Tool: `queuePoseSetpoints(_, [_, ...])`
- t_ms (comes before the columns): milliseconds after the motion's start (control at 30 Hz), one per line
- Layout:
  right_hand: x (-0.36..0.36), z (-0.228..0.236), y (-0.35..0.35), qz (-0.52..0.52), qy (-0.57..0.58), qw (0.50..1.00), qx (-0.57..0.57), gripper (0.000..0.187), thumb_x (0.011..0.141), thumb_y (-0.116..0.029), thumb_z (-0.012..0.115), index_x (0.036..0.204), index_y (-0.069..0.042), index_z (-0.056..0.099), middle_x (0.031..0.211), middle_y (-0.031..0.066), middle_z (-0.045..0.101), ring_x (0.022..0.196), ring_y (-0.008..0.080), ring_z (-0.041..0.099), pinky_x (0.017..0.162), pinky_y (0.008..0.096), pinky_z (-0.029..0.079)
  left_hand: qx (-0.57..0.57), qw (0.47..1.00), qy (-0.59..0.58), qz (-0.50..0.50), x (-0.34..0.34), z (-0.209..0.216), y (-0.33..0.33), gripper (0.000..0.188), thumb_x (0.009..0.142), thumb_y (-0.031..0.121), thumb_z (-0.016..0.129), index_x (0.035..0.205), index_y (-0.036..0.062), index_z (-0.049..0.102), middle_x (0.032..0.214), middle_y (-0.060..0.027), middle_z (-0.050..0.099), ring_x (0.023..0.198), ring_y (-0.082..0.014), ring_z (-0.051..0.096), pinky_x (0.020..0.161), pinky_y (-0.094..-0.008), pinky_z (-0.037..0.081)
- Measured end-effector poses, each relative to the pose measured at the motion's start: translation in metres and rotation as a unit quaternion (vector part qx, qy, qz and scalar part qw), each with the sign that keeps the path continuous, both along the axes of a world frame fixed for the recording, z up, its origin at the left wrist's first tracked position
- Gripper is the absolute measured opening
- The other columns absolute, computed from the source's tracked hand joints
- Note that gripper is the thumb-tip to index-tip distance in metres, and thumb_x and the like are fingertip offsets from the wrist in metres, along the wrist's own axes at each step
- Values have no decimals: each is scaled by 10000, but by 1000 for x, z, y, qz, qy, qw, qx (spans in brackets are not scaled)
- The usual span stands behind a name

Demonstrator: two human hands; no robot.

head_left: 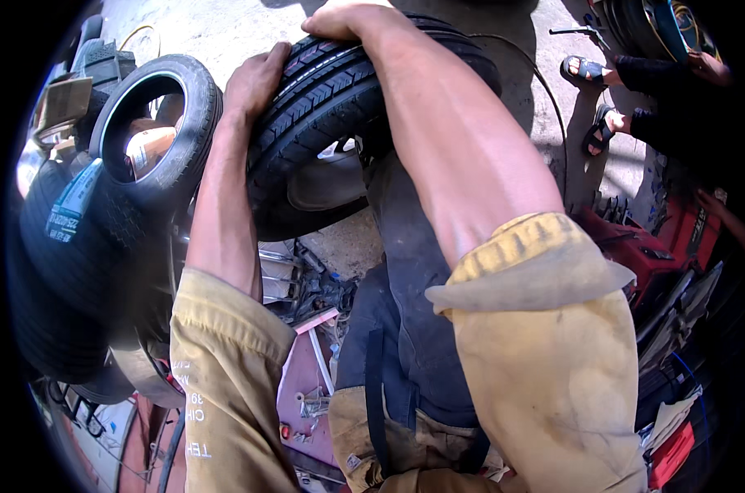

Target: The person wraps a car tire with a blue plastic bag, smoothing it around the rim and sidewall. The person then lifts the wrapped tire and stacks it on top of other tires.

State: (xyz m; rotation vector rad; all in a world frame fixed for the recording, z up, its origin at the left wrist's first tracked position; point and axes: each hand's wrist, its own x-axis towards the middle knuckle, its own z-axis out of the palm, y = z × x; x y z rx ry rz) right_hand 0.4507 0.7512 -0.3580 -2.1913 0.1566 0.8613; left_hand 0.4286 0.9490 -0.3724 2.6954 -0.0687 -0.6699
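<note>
A black tire (323,107) with a wheel rim in it stands tilted in front of me, at the top middle of the view. My left hand (259,80) grips its left shoulder, the fingers bent against the rubber. Across the top of the tread, my right hand (345,18) is pressed on the tire with its fingers pointing left; the upper edge of the picture cuts part of it off. Both my arms are stretched out in rolled yellowish sleeves. The lower side of the tire is close to my dark-clothed leg (418,271).
Stacked tires (60,279) and an upright tire (204,99) fill the left. A dark hose (545,82) curves over the concrete floor. At the right, another person's sandalled feet (586,70) are beside red equipment (635,246). Tools and scraps lie around a pinkish panel (307,386).
</note>
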Motion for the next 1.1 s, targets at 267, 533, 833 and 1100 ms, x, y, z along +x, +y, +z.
queuePoseSetpoints(267, [-185,32,-24,-186,-376,906,55,180,828,-212,650,868,-50,718,920,148,708,934,290,646,896,424,447,-117,985,-84,91,-188,58,-2,447,1046,361,444,1134,-14,672,976,-257,688,890,-341,666,831,-392,489])
queuePoseSetpoints(533, [-415,-157,-91,-768,238,476,355,560,1009,-513,498,1189,13,572,939,120,673,765,223,662,687,342,547,-84,979,183,31,-148,68,-89,628,1052,477,441,1142,-111,642,1019,-138,692,948,-150,586,879,-294,459])
queuePoseSetpoints(833, [-341,-217,-65,-795,226,186,531,576,1005,-521,464,1236,-9,589,1009,119,675,889,242,651,792,399,519,-18,877,437,199,-117,-26,-252,642,1012,567,452,1258,4,638,1054,-117,721,814,-158,705,731,-249,586])
queuePoseSetpoints(1100, [-307,-164,-36,-775,208,484,349,487,1002,-442,486,1075,3,672,1014,178,708,855,288,659,757,398,497,-11,919,359,161,-120,35,-208,716,1019,580,400,1431,0,483,1322,-109,602,1177,-195,574,1058,-304,403])
